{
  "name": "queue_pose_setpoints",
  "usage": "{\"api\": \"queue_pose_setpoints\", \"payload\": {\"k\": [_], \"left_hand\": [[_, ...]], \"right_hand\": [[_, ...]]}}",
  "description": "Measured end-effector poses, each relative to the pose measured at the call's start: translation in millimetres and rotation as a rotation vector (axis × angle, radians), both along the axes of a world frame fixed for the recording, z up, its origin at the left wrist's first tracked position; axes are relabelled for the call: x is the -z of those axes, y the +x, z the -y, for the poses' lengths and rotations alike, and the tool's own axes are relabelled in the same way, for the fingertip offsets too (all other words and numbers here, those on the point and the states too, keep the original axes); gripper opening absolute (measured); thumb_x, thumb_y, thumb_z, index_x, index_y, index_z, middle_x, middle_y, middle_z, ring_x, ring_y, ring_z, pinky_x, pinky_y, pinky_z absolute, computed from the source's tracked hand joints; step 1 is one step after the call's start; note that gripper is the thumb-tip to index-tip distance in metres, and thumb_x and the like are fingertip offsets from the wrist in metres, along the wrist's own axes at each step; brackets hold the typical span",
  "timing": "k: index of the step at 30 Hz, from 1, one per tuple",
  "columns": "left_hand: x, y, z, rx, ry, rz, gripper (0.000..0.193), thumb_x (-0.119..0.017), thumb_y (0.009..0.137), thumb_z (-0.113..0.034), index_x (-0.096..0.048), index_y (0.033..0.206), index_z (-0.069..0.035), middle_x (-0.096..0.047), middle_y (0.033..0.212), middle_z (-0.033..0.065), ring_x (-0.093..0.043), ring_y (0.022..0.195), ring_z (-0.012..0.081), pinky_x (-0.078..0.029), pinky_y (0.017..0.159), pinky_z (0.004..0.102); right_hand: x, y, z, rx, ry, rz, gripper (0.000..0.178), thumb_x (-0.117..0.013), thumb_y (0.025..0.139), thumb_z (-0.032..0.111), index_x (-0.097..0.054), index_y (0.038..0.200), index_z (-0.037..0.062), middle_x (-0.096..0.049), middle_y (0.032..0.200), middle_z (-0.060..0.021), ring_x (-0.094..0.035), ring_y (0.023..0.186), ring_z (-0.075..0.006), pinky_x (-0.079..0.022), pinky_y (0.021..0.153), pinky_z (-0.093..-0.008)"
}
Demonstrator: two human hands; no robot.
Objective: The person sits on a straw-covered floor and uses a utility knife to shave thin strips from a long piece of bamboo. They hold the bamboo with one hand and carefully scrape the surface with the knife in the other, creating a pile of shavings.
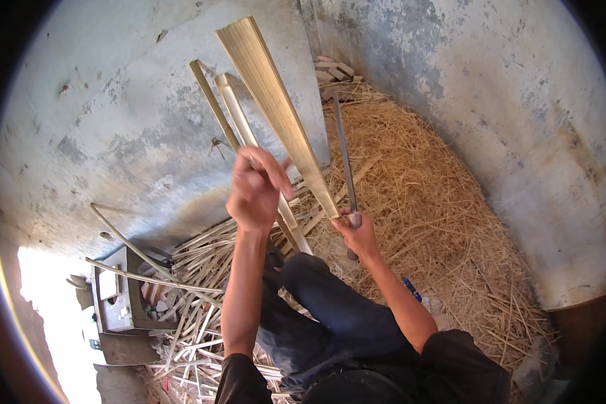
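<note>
My right hand (358, 236) is closed round the handle of a long knife (344, 145), whose narrow blade points up and away. Its thumb and fingertips also pinch the lower end of a broad, pale slat of split bamboo or wood (276, 94), which rises toward the upper left. Just left of the slat, my left hand (254, 192) is raised, slightly blurred, with loosely bent fingers apart and nothing visible in them. Behind it, a pale split length (236, 108) and a darker pole (212, 97) stand tilted, their lower parts near my legs.
A heap of thin shavings (417, 175) fills the floor at right. Split strips (202, 269) lie scattered at left, beside a grey box-like stand (124, 310). Worn plaster walls (148, 128) meet behind, with several bricks (333, 69) in the corner. A blue object (412, 290) lies near my right forearm.
</note>
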State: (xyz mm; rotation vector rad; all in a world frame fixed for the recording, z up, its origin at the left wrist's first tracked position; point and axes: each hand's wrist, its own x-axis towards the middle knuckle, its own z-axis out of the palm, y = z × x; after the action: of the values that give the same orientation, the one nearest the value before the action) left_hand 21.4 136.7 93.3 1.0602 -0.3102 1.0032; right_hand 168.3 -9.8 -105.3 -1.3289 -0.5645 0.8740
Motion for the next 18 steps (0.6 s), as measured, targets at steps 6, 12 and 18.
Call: {"api": "queue_pose_setpoints", "payload": {"k": [6,12,18], "left_hand": [[-40,48,19,-0.489,0.195,-0.304,0.042,-0.049,0.112,-0.05,-0.053,0.101,-0.009,-0.056,0.079,0.0022,-0.059,0.067,0.0165,-0.052,0.083,0.0351],[-35,60,21,-0.266,0.194,-0.405,0.051,-0.036,0.115,-0.055,-0.044,0.087,-0.014,-0.036,0.069,-0.0048,-0.034,0.058,0.0089,-0.029,0.054,0.0275],[-41,76,23,-0.239,0.133,-0.428,0.056,-0.036,0.113,-0.061,-0.041,0.084,-0.014,-0.03,0.067,-0.0054,-0.029,0.057,0.0086,-0.025,0.053,0.0278]], "right_hand": [[4,2,-8,-0.012,0.012,0.164,0.026,-0.081,0.096,0.018,-0.069,0.11,0.0001,-0.06,0.074,0.0034,-0.054,0.061,-0.007,-0.042,0.058,-0.0263],[-2,-7,39,-0.029,0.025,0.024,0.026,-0.073,0.105,0.028,-0.066,0.107,0.0037,-0.055,0.066,0.0015,-0.051,0.051,-0.0074,-0.041,0.046,-0.0261],[-15,-9,103,-0.252,-0.073,-0.465,0.03,-0.064,0.109,0.037,-0.058,0.095,0.0108,-0.048,0.062,0.0005,-0.051,0.048,-0.0111,-0.042,0.044,-0.028]]}}
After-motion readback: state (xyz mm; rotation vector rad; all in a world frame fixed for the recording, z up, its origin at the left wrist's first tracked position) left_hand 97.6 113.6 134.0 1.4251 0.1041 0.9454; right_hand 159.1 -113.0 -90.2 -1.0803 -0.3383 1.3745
